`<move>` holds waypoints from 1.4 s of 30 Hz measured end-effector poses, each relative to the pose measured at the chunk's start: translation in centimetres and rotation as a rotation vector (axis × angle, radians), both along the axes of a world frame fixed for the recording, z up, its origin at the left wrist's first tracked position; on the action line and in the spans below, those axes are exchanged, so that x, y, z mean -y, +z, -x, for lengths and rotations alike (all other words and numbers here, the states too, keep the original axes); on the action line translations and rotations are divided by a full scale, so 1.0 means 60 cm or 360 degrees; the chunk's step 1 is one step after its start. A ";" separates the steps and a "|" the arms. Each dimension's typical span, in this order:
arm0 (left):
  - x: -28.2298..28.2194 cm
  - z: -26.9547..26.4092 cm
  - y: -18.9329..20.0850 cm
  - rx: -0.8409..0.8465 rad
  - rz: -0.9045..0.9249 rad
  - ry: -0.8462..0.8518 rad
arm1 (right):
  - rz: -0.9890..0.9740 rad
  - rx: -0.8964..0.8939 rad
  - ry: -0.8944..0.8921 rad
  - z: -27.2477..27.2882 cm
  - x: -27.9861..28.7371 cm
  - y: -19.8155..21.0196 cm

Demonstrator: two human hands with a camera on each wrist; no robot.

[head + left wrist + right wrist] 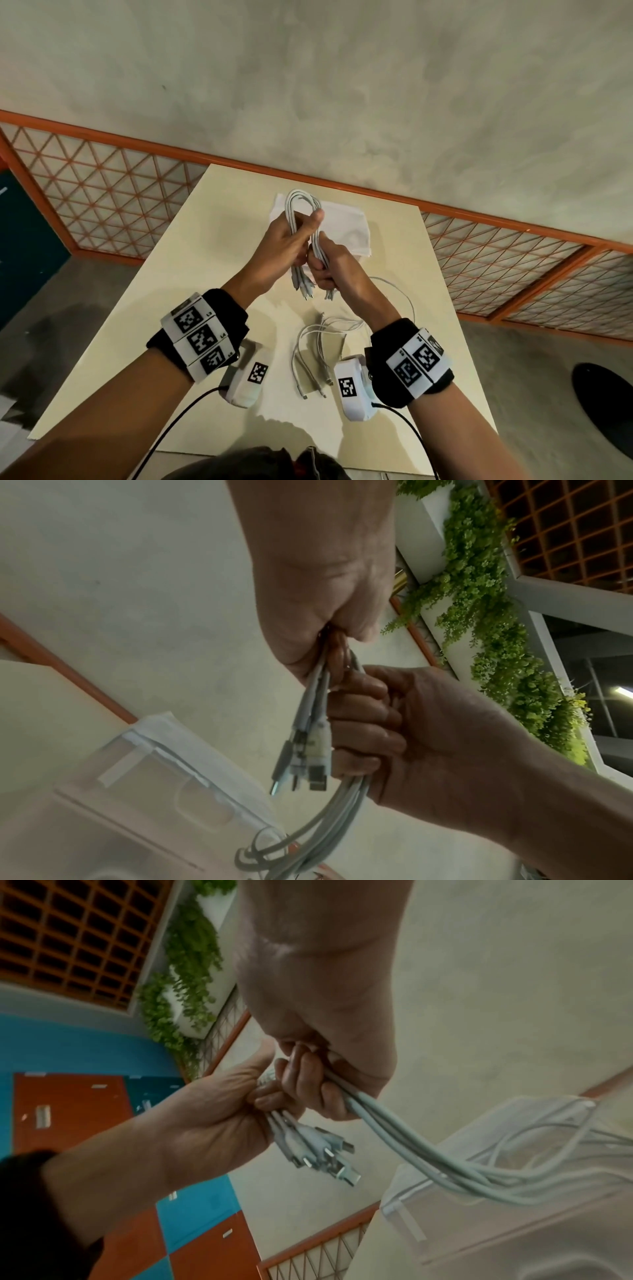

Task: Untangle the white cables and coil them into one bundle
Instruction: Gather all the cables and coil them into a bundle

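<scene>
Both hands are raised above the cream rectangular tabletop (219,274), working a folded bunch of white round-sheathed charging cables (301,219). The left hand (287,243) is curled round the upper part of the bunch, thumb pressed along the top; the looped end arches up past the thumb. The right hand (337,265) is fisted round the strands just below, touching the left hand. From the left wrist view the right hand (421,723) clamps the strands, its curled fingers (363,723) stacked, and a cluster of metal-tipped white connector plugs (304,761) hangs just beside them. From the right wrist view the left hand (212,1123) pinches the plug ends (322,1150), while the long strands run out of the right fist down and to the right.

More loose white cables (318,349) lie on the tabletop between the forearms, one strand arcing out toward the right edge. A white crumpled cloth-like sheet (346,226) lies on the table behind the hands. Black wristbands with white marker blocks (202,339) sit on both wrists. Orange-framed lattice panel (102,192) runs along the floor behind the table.
</scene>
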State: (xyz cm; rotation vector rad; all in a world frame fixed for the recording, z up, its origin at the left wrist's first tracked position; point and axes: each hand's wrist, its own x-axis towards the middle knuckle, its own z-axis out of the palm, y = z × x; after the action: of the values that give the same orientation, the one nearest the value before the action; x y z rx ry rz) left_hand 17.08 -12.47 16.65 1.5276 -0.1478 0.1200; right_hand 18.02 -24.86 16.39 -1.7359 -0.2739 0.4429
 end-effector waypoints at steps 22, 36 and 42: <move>-0.017 0.028 0.011 -0.0154 -0.0465 -0.0508 | 0.0435 0.0778 -0.0059 -0.024 0.001 0.053; -0.027 0.050 0.011 -0.0270 -0.0513 -0.0624 | 0.0482 0.1141 0.0005 -0.029 -0.020 0.069; -0.022 0.051 0.003 -0.0440 -0.0522 -0.0761 | 0.0701 0.1381 0.0216 -0.031 -0.019 0.075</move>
State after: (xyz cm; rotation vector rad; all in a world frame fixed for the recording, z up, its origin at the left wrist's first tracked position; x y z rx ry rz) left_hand 14.02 -11.13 16.84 1.7738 -0.3180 -0.5162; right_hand 19.85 -23.74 20.91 -2.2781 -0.9724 -0.2076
